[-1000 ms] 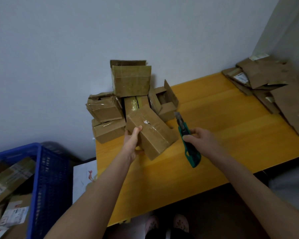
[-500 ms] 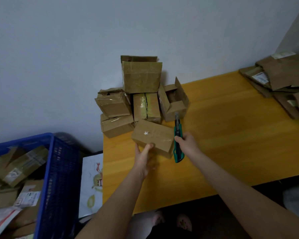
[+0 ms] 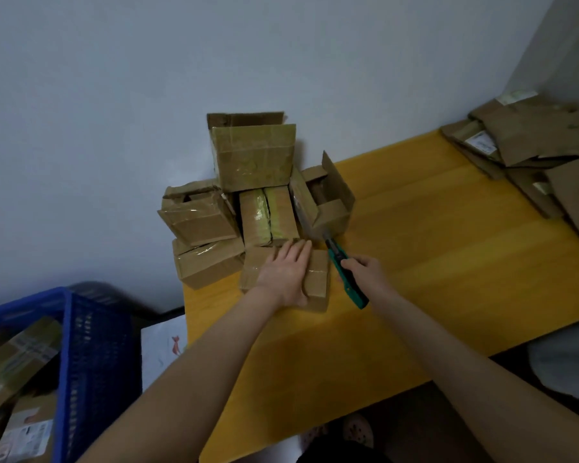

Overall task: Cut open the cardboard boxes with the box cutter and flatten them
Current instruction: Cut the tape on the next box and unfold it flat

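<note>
View from above of a person's two bare forearms reaching forward over a yellow wooden table (image 3: 432, 269). The left hand (image 3: 286, 272) lies flat, fingers straight and close together, palm down on top of a small taped cardboard box (image 3: 316, 284) that sits on the table. Just to the right of it, the right hand (image 3: 366, 274) is curled around the green handle of a box cutter (image 3: 335, 257). The blade end points away from the person, alongside the right edge of that box; whether the blade touches the cardboard cannot be told. The two hands are close but not touching. Just beyond the left fingertips, a pile of boxes (image 3: 253, 155) stands against a pale wall, most of them taped shut. Beyond the cutter's tip is one open box (image 3: 333, 208) with its flaps up. Well to the right of the right hand, flattened cardboard (image 3: 535, 142) is heaped at the table's far corner. Left of the left forearm, off the table, is a blue plastic crate (image 3: 94, 349) holding more parcels.
</note>
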A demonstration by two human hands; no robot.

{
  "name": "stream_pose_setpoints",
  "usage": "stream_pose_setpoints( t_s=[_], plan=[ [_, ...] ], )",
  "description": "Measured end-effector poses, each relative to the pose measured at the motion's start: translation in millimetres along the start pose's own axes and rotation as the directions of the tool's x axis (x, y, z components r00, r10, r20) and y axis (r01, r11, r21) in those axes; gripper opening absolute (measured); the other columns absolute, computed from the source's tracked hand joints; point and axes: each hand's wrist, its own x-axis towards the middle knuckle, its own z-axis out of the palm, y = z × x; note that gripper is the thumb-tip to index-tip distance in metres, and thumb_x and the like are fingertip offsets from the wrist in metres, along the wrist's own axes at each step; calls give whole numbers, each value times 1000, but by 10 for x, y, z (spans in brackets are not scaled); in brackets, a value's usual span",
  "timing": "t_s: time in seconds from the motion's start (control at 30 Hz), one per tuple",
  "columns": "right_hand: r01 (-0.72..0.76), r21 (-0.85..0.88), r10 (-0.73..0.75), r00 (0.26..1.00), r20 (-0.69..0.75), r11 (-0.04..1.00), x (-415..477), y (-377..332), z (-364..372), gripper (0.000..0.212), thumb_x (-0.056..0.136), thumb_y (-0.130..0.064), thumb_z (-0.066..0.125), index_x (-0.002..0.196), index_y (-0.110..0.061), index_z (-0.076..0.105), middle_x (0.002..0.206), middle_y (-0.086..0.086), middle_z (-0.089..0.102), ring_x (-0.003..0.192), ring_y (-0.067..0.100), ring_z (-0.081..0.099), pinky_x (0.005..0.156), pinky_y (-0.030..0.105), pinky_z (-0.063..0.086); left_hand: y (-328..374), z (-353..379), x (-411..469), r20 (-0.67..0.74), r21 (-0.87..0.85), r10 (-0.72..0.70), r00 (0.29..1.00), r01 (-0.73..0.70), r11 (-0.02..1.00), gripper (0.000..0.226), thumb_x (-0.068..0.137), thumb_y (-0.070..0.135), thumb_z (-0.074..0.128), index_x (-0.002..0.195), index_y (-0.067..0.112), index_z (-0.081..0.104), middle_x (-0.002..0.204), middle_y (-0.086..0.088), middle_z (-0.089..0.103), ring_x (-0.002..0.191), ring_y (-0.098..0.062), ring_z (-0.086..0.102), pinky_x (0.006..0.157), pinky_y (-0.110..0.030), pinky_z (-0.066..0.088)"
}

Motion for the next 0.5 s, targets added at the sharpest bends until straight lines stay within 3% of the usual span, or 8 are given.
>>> stream_pose_setpoints(
  t_s=[0.1,0.2,0.3,0.4,0.5],
  plan=[
    [-4,55,5,1000,-17,998,-57,34,-127,19,94,-20,56,111,-10,60,83,7,68,62,11,61,54,25,43,50,75,143,41,67,8,999,-11,998,118,73,50,75,154,15,-3,160,-8,9,148,-28,7,118,-48,12],
    [21,-2,-21,1000,-7,1000,-102,85,-263,21,90,-18,59,111,-14,60,90,9,70,73,18,63,61,31,47,98,107,132,-31,54,-81,996,83,995,117,70,56,75,154,16,5,153,-8,23,140,-30,24,116,-45,23],
    [105,-222,-107,994,3,969,-130,163,-349,25,85,-23,62,110,-20,58,93,6,69,79,24,65,64,37,51,99,121,87,-5,-20,-170,986,169,985,120,68,60,76,154,16,4,152,-7,23,139,-30,25,117,-45,20],
    [212,-479,-216,975,46,852,-159,259,-420,24,87,-29,60,110,-29,54,85,0,66,68,22,64,57,36,53,72,138,51,43,-73,-186,982,189,979,121,67,56,78,154,15,4,152,-8,22,140,-30,23,118,-44,17],
    [247,-612,-253,964,79,751,-166,319,-475,29,87,-32,58,116,-32,55,82,-5,63,65,19,63,57,35,53,74,144,36,42,-90,-190,981,193,977,121,66,53,81,154,14,7,152,-8,23,138,-31,24,118,-44,19]
  ],
)
